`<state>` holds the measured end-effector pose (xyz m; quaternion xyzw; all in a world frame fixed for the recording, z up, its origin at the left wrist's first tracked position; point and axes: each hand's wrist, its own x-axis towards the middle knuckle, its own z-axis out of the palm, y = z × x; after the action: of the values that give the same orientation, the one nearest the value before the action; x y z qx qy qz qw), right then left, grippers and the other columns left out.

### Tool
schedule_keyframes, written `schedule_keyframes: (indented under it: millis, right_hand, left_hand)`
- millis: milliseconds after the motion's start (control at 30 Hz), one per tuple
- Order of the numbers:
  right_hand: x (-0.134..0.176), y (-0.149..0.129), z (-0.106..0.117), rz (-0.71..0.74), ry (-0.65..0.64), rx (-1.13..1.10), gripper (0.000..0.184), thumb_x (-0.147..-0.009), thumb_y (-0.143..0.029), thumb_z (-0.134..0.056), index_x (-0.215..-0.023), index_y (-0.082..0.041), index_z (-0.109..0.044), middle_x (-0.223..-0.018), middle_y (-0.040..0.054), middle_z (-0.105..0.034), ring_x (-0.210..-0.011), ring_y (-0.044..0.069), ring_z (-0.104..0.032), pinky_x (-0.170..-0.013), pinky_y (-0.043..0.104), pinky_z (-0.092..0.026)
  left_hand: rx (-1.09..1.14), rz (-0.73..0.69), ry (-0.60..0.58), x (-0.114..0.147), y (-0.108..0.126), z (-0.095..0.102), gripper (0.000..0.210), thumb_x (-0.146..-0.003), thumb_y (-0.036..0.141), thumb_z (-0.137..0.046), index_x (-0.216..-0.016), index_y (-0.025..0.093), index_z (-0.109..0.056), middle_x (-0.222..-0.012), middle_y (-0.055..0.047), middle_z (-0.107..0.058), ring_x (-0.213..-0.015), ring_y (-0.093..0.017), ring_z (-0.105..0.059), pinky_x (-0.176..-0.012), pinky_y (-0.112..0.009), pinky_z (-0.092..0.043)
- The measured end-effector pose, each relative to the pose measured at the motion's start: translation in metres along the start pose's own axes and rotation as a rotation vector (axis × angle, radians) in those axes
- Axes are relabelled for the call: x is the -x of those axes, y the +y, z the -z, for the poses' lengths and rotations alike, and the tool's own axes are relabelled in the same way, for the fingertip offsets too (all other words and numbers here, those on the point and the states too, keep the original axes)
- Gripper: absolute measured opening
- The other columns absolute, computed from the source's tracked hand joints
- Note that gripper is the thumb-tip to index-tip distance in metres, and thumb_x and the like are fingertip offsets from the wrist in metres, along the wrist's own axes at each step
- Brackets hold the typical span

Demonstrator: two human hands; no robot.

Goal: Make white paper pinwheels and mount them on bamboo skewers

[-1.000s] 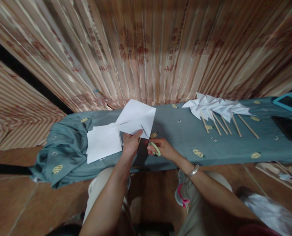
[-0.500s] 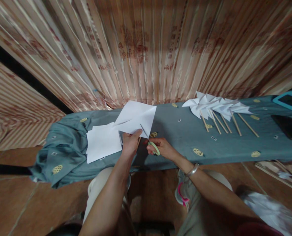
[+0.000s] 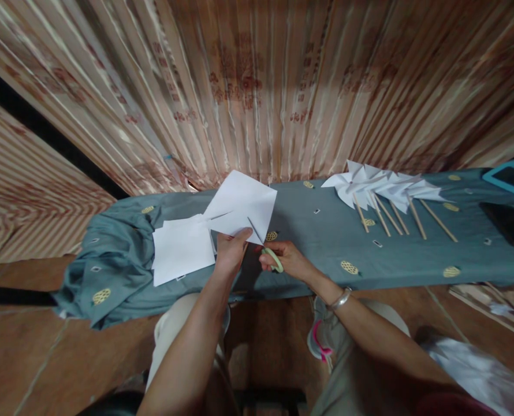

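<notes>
My left hand (image 3: 231, 249) pinches the near edge of a white sheet of paper (image 3: 250, 199), thumb on top. A slit runs in from the sheet's left side. Scissors with light green handles (image 3: 275, 261) sit in my right hand (image 3: 287, 259), fingers closed round the loops. Their dark blade lies over the paper near its right corner, and the rest of the blades is hidden beneath. Just left of my left hand lies a stack of white paper (image 3: 183, 248) on the cloth.
Several white paper pinwheels (image 3: 382, 185) on wooden sticks lie to the right on the green cloth (image 3: 309, 248). Farther right are a dark phone (image 3: 506, 224) and a blue-framed device (image 3: 510, 178). A striped curtain (image 3: 257, 104) hangs behind the table. A plastic bag (image 3: 473, 370) lies on the floor.
The sheet's far part has shifted and stands slightly higher, with the slit showing wider. Both hands keep nearly the same place and grip.
</notes>
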<state>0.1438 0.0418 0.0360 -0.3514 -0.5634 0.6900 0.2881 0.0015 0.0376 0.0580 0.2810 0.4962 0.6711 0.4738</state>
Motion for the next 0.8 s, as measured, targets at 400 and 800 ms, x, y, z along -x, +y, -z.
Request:
schedule_keyframes:
  millis: [400, 800]
  right_hand:
    - [0.0007, -0.0028, 0.0007, -0.036, 0.021, 0.021, 0.048, -0.053, -0.057, -0.081, -0.068, -0.017, -0.058, -0.056, -0.0029, -0.063, -0.045, 0.007, -0.051, -0.044, 0.019, -0.038]
    - [0.0002, -0.0009, 0.0028, 0.017, 0.010, 0.022, 0.052, -0.062, -0.053, -0.078, -0.093, -0.015, -0.061, -0.057, -0.0033, -0.062, -0.048, 0.009, -0.053, -0.045, 0.020, -0.039]
  left_hand:
    - [0.028, 0.014, -0.014, 0.0035, 0.0028, -0.0034, 0.026, -0.048, 0.022, -0.076, -0.070, 0.014, -0.066, -0.075, -0.005, -0.071, -0.067, -0.019, -0.063, -0.068, -0.031, -0.049]
    - [0.008, 0.048, -0.034, 0.0026, -0.0027, -0.0007, 0.029, -0.048, 0.024, -0.078, -0.074, 0.014, -0.067, -0.072, -0.004, -0.070, -0.062, -0.017, -0.060, -0.061, -0.029, -0.046]
